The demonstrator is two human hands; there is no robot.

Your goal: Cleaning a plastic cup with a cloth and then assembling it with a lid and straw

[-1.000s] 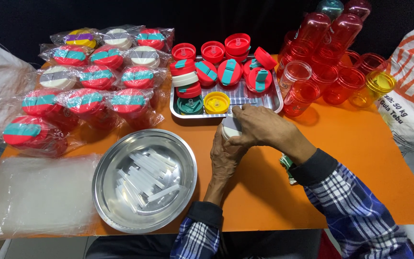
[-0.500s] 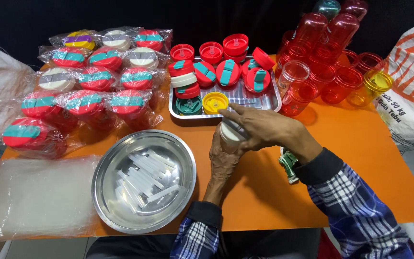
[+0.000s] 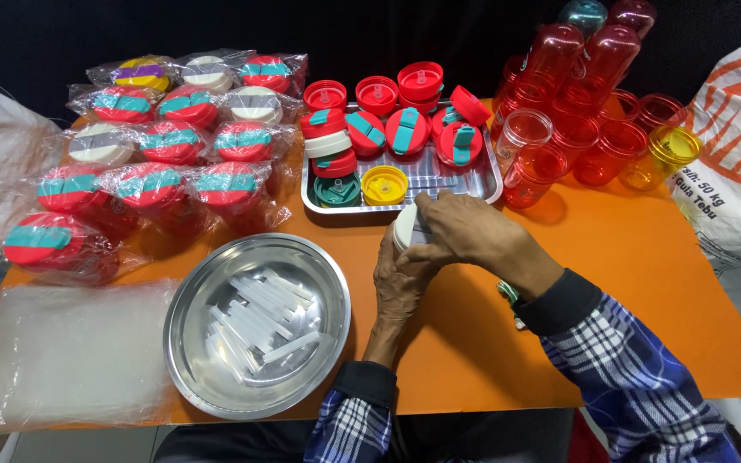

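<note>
Both hands meet over the orange table in front of a steel tray. My left hand grips a white lidded cup from below. My right hand lies over the cup's top, fingers curled around the white lid. The cup's body is mostly hidden by the two hands. Just behind them stands the rectangular steel tray with several red lids with teal flaps, a white lid, a green lid and a yellow lid.
A round steel bowl with white plastic sticks sits at front left. Bagged lidded cups fill the back left. Red and yellow clear cups stand at the back right. Clear plastic bags lie at far left; a printed white sack at right.
Both hands stay on the white cup; the right hand has shifted slightly around the lid. The view has drifted a little.
</note>
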